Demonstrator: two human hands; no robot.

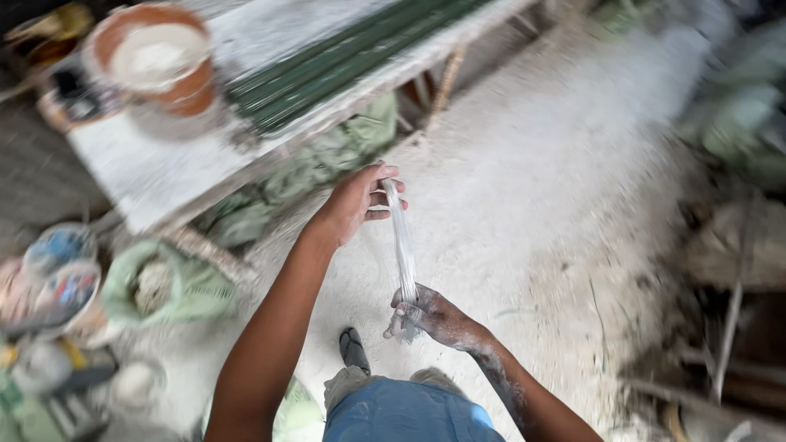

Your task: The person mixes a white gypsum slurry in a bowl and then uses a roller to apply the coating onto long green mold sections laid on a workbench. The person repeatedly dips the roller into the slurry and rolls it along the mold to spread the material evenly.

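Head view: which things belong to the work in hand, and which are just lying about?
In hand:
- white powdery strip, stretched between left hand and right hand

Lying about:
- dusty bench
- bowl of white powder
- green rods
- green sack

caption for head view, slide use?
Left hand and right hand hold a thin white strip over a dusty floor.
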